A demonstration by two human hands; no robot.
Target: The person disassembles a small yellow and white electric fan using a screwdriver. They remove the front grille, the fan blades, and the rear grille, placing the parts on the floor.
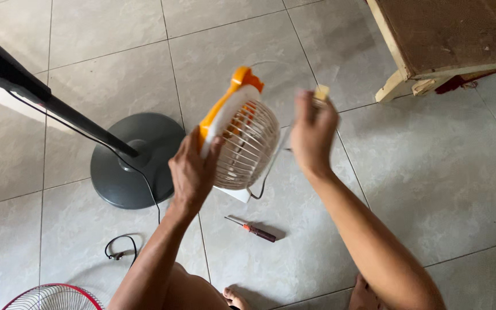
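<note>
My left hand (pixel 192 171) grips a small orange and white fan (pixel 239 135) by its white rim, holding it above the tiled floor with the wire grille facing right. My right hand (pixel 312 133) is raised just right of the grille, fingers pinched on a small pale yellowish piece (pixel 321 92) with a clear wrapper or film around it. A thin cord hangs from the fan's underside.
A red-handled screwdriver (pixel 255 229) lies on the tiles below the fan. A dark grey round stand base (pixel 136 161) with a black pole and cable sits left. A red wire grille (pixel 53 297) shows bottom left; a wooden furniture piece (pixel 443 40) stands top right.
</note>
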